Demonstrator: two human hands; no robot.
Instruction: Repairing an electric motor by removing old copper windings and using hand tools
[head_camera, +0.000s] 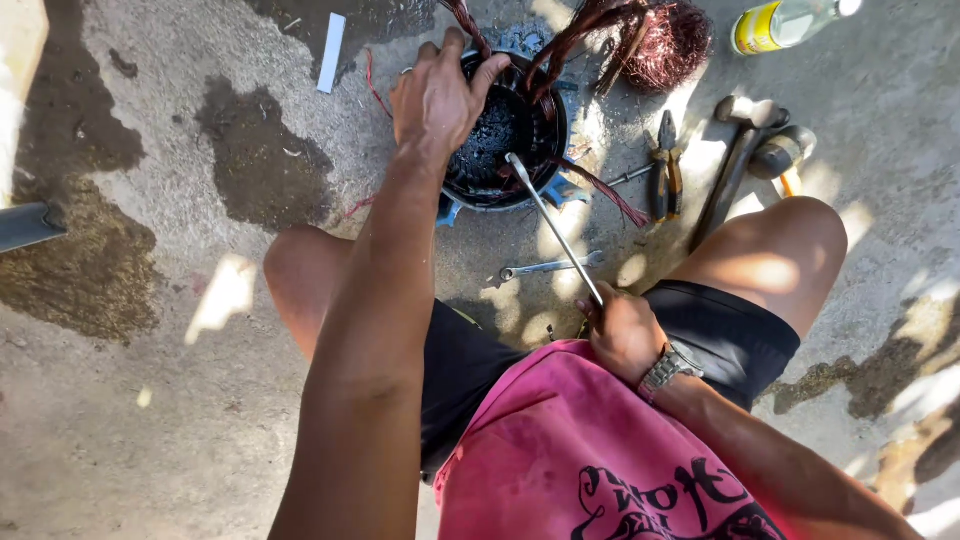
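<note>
Left hand (437, 100), upper centre of frame: grip clamped over the rim of the motor stator (505, 135), thumb hooked inside the bore, fingers on the outer edge. Stator stands on the concrete floor (150, 430) between the person's knees, bore facing up, with copper winding (650, 40) pulled out and trailing toward the top right.

Right hand (622, 330), lower centre right: grip closed round the near end of a long metal rod (553, 225). Far end of the rod sits inside the bore, angled against the lower wall. Wristwatch on that wrist.

Around the stator: spanner (550, 266) on the floor just below it, pliers (666, 165) to the right, hammer (735, 160) beyond them, bottle (785, 25) at top right.

Risk, as judged from here: the rod works as a lever on a slanted contact, so if it slips off the wall under load its tip could jump toward the left thumb inside the bore. The stator is steadied by one hand only and could tip or skid. Loose wire ends near the wrist could scratch.
</note>
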